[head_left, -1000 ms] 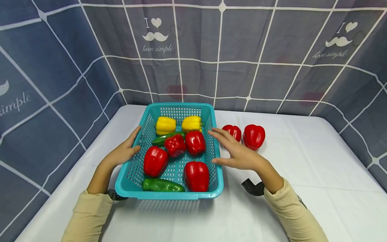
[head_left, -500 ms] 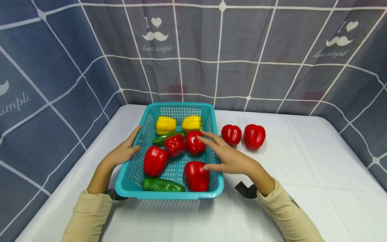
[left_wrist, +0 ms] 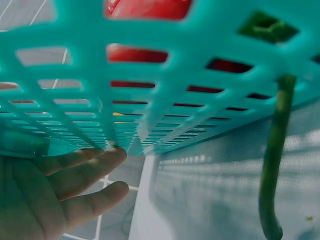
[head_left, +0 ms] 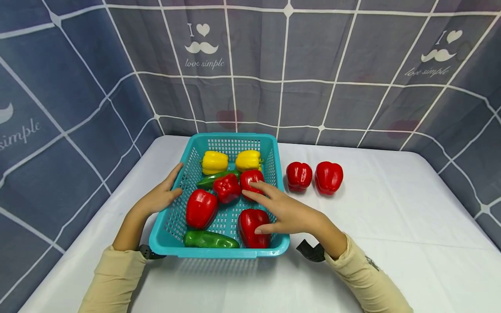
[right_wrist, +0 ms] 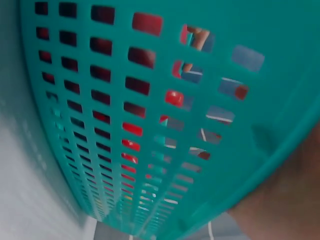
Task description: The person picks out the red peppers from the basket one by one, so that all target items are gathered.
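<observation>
A turquoise plastic basket [head_left: 219, 252] holds several red bell peppers, two yellow bell peppers [head_left: 215, 162] and two long green peppers. My left hand [head_left: 158, 200] touches the basket's left side; in the left wrist view its fingers [left_wrist: 87, 172] lie straight along the outer wall. Over the right rim reaches my right hand [head_left: 289, 213], fingers spread and holding nothing. Beneath its thumb is the front right red bell pepper [head_left: 250, 221]; its fingertips partly cover another red bell pepper [head_left: 250, 176]. Whether they touch, I cannot tell. In the right wrist view the basket wall hides most of the hand.
Two more red bell peppers [head_left: 299, 176] stand on the white tablecloth [head_left: 391, 208] right of the basket. Tile-patterned cloth walls [head_left: 254, 100] close off the back and sides. A green stem [left_wrist: 275, 160] pokes out through the basket's wall in the left wrist view.
My right hand has moved left and toward me, from the basket's right rim to over the red bell peppers inside. My left hand and the basket have stayed in place.
</observation>
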Tool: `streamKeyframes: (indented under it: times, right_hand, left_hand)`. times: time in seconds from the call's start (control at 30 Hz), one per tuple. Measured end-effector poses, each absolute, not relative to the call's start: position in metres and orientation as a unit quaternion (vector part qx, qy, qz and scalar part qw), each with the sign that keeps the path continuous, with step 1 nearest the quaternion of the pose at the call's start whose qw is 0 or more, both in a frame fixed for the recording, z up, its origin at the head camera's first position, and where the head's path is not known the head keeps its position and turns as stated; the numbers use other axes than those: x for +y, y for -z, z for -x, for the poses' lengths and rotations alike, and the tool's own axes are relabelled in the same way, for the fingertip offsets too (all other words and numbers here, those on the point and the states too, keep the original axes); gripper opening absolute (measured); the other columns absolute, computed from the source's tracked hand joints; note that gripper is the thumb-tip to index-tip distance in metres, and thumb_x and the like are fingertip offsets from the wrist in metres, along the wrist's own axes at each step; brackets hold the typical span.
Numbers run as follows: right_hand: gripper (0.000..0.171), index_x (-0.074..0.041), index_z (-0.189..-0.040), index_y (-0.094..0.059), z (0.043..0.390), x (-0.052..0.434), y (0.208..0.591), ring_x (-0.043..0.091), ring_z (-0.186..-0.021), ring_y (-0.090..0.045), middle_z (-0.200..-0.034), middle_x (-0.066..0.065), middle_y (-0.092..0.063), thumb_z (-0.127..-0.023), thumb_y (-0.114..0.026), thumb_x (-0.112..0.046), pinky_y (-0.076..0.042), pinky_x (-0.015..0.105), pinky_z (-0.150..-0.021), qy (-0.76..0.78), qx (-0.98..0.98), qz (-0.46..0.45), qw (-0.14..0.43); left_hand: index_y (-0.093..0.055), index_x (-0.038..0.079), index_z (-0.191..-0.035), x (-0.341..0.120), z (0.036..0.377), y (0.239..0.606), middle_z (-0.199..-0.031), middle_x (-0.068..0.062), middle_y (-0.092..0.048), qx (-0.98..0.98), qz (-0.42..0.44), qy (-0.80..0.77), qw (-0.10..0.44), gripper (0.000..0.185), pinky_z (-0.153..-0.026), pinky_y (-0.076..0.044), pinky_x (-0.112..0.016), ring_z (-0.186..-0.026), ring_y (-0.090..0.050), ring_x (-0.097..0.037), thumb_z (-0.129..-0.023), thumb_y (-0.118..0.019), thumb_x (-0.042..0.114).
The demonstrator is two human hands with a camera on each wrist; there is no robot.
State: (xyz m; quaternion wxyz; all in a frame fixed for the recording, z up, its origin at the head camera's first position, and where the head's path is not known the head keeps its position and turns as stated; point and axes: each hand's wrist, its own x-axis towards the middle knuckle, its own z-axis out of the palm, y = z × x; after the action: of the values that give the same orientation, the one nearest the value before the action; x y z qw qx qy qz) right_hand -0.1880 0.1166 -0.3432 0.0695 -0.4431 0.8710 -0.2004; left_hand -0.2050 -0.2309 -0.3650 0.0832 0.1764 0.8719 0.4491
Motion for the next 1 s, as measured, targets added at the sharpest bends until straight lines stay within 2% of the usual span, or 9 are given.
streamKeyframes:
  times: [0.2, 0.43, 1.0]
  right_hand:
    - [0.087, -0.02, -0.144, -0.029, 0.183, 0.111, 0.343, 0.028, -0.132, -0.029, -0.147, 0.01, -0.028, -0.072, -0.073, -0.04, -0.038, 0.049, -0.1, 0.167, 0.878, 0.443, 0.069]
    - [0.089, -0.019, -0.141, -0.034, 0.182, 0.108, 0.346, 0.024, -0.129, -0.034, -0.142, 0.007, -0.037, -0.067, -0.076, -0.042, -0.034, 0.049, -0.103, 0.129, 0.884, 0.445, 0.062]
    - [0.09, -0.022, -0.139, -0.038, 0.18, 0.1, 0.343, 0.021, -0.125, -0.04, -0.133, 0.002, -0.049, -0.062, -0.077, -0.047, -0.025, 0.047, -0.107, 0.057, 0.896, 0.432, 0.085]
  left_hand:
    - [0.01, 0.006, -0.146, -0.231, 0.205, 0.366, -0.148, -0.029, 0.001, 0.873, -0.175, -0.447, 0.082, 0.074, -0.078, -0.045, -0.061, -0.123, -0.022, -0.057, -0.086, -0.033, 0.005]
    - [0.012, 0.005, -0.145, -0.231, 0.205, 0.365, -0.15, -0.026, 0.004, 0.877, -0.159, -0.444, 0.093, 0.075, -0.084, -0.041, -0.062, -0.129, -0.015, -0.055, -0.086, -0.035, -0.001]
    - [0.011, 0.003, -0.145, -0.231, 0.205, 0.364, -0.149, -0.027, 0.004, 0.88, -0.159, -0.438, 0.089, 0.074, -0.086, -0.038, -0.064, -0.129, -0.014, -0.055, -0.086, -0.034, 0.0]
